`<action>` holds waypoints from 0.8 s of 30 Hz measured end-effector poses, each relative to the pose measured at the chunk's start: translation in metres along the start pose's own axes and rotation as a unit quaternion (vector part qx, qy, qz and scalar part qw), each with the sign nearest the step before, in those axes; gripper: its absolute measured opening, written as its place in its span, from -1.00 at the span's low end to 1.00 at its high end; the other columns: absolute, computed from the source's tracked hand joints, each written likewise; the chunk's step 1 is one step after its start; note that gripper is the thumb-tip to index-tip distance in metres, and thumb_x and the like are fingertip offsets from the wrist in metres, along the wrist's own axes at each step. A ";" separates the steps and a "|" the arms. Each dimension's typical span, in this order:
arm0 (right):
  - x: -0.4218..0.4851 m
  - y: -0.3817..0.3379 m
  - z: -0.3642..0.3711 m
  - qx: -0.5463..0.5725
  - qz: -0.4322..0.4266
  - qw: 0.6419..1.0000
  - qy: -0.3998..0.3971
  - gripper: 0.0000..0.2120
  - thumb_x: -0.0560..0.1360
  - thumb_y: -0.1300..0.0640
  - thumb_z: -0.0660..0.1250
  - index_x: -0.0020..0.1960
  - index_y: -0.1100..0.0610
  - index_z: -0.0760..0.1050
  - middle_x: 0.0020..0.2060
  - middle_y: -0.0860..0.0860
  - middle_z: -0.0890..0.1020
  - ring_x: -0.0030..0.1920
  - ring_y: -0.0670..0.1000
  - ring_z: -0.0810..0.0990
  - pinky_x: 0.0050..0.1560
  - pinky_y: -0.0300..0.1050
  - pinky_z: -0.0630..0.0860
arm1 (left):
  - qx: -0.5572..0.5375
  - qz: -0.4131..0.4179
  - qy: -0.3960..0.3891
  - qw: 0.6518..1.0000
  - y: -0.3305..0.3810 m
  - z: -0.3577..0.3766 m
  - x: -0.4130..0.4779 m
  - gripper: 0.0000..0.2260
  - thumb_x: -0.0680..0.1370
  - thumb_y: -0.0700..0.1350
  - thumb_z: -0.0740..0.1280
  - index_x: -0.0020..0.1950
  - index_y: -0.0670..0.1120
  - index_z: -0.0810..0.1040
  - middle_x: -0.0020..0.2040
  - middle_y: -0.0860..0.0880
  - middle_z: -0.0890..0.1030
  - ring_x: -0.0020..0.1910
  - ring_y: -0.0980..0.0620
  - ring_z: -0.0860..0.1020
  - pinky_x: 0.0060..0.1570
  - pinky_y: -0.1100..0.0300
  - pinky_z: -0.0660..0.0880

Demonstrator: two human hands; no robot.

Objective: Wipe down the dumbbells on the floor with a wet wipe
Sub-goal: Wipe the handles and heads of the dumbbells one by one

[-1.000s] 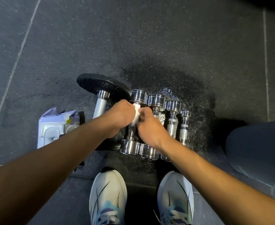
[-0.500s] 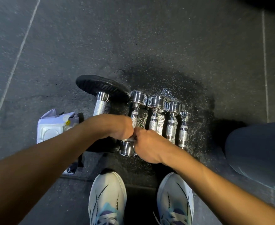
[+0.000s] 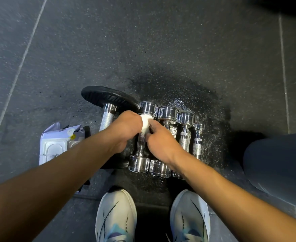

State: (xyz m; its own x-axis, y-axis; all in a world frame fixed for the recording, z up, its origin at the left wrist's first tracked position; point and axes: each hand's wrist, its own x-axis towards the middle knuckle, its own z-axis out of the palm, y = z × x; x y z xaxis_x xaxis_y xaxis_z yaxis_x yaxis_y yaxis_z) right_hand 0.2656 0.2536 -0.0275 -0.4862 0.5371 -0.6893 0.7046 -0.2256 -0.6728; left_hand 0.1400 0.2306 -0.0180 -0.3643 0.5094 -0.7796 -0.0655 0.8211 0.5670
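Observation:
Several chrome dumbbells lie side by side on the dark rubber floor in front of my shoes. A white wet wipe (image 3: pixel 145 125) is wrapped round the upper handle of the leftmost chrome dumbbell (image 3: pixel 140 151). My left hand (image 3: pixel 126 128) grips the wipe from the left and my right hand (image 3: pixel 161 142) pinches it from the right. Beside it lie a second dumbbell (image 3: pixel 167 113), a third (image 3: pixel 185 130) and the smallest one (image 3: pixel 198 138). A larger dumbbell with a black plate (image 3: pixel 108 97) lies to the left.
A wet-wipe pack (image 3: pixel 56 145) with a white lid lies on the floor at the left, under my left forearm. My two white shoes (image 3: pixel 116 215) stand just below the dumbbells. A dark blue rounded object (image 3: pixel 280 163) sits at the right. The floor around the dumbbells looks wet.
Both hands with the wipe have slid from the near end of the leftmost chrome dumbbell's handle back up toward its far head.

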 end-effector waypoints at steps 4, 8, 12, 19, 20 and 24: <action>0.002 -0.003 0.007 -0.028 0.012 0.999 0.012 -0.75 0.62 0.30 0.13 0.25 0.08 0.34 -0.23 0.02 0.51 -0.38 -0.04 0.45 -0.54 -0.18 0.31 | -0.007 0.027 0.006 1.000 -0.006 0.013 -0.002 -0.81 0.58 -0.31 0.16 0.07 -0.11 0.51 -0.02 -0.07 0.57 -0.04 0.02 0.52 -0.03 0.10 0.46; 0.003 -0.005 0.005 -0.028 0.013 0.999 0.018 -0.73 0.60 0.33 0.13 0.26 0.12 0.37 -0.24 0.01 0.52 -0.36 -0.03 0.48 -0.49 -0.14 0.35 | 0.043 0.027 -0.004 0.999 -0.010 0.011 -0.002 -0.78 0.60 -0.26 0.17 0.20 -0.10 0.48 0.06 -0.07 0.56 0.05 -0.02 0.52 0.14 0.03 0.48; 0.004 -0.006 0.001 -0.011 0.033 0.999 0.000 -0.66 0.58 0.39 0.13 0.30 0.15 0.39 -0.22 0.02 0.50 -0.31 -0.01 0.48 -0.44 -0.11 0.38 | 0.057 0.037 -0.014 0.998 -0.007 0.008 -0.002 -0.82 0.59 -0.27 0.16 0.11 -0.09 0.49 -0.10 -0.05 0.53 -0.04 0.00 0.49 0.10 0.06 0.44; -0.013 -0.005 0.010 -0.140 -0.023 0.990 -0.004 -0.23 0.57 0.34 0.19 0.68 0.03 -0.04 0.52 0.13 0.38 0.38 0.22 0.52 0.03 -0.13 0.57 | 0.110 0.011 -0.046 0.993 -0.003 0.008 -0.007 -0.75 0.54 -0.34 0.10 0.18 -0.40 0.39 0.02 -0.25 0.58 -0.05 -0.03 0.52 0.21 0.01 0.47; -0.014 -0.004 0.010 -0.152 -0.029 0.988 -0.005 -0.23 0.58 0.33 0.20 0.68 0.05 -0.06 0.56 0.14 0.33 0.41 0.23 0.50 0.04 -0.13 0.55 | 0.119 0.010 -0.048 0.992 -0.003 0.009 -0.008 -0.75 0.54 -0.34 0.10 0.17 -0.40 0.39 -0.06 -0.23 0.57 -0.10 -0.01 0.51 0.14 0.03 0.49; -0.017 -0.005 0.011 -0.177 -0.029 0.984 -0.006 -0.32 0.61 0.29 0.20 0.66 0.15 0.00 0.58 0.08 0.28 0.42 0.14 0.47 0.31 -0.11 0.49 | 0.147 -0.003 -0.063 0.987 -0.007 0.007 -0.008 -0.67 0.50 -0.31 0.15 0.23 -0.42 0.44 -0.19 -0.20 0.56 -0.20 -0.01 0.47 -0.03 0.06 0.46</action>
State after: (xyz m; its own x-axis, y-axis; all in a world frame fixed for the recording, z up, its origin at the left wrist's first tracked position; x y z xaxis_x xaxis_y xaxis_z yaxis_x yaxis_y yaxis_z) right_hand 0.2647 0.2364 -0.0150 -0.5353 0.5309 -0.6569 0.8104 0.1037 -0.5767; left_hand 0.1496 0.2227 -0.0174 -0.2460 0.5165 -0.8202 0.2112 0.8544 0.4747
